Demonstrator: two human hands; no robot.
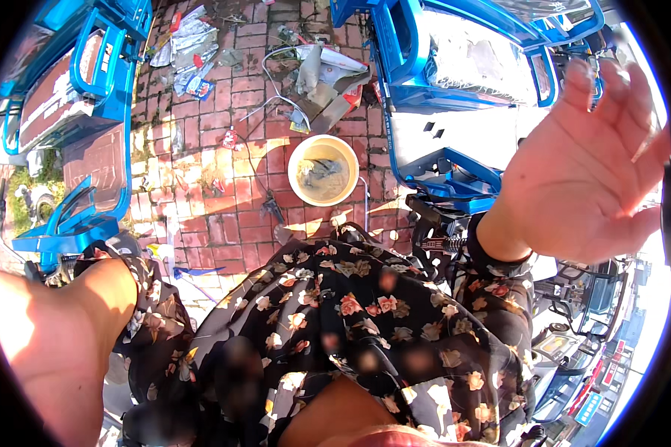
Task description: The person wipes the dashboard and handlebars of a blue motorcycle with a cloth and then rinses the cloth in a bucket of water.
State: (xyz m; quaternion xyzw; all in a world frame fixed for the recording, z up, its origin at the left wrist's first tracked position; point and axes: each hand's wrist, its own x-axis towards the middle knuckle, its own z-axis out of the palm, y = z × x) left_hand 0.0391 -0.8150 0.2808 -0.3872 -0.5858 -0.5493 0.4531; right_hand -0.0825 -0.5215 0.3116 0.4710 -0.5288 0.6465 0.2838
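Note:
My right hand (587, 167) is raised close to the camera at the right, palm showing and fingers apart, with nothing in it. At the left edge my left hand (50, 346) is also raised near the camera; its wrist and palm show, but its fingers run out of the picture. Before me on the brick paving stands a round cream-coloured basin (324, 195), touched by neither hand. It holds murky water (330, 187) with a dark cloth-like thing and a yellowish clump in it.
Blue three-wheeled vehicles stand at the left (126, 139) and right (394, 134). Crumpled plastic (187, 42), flattened cardboard (332, 114) and a white cord (282, 96) lie beyond the basin. A blue-and-white strip (201, 272) lies near my feet. More vehicles (598, 302) stand at the far right.

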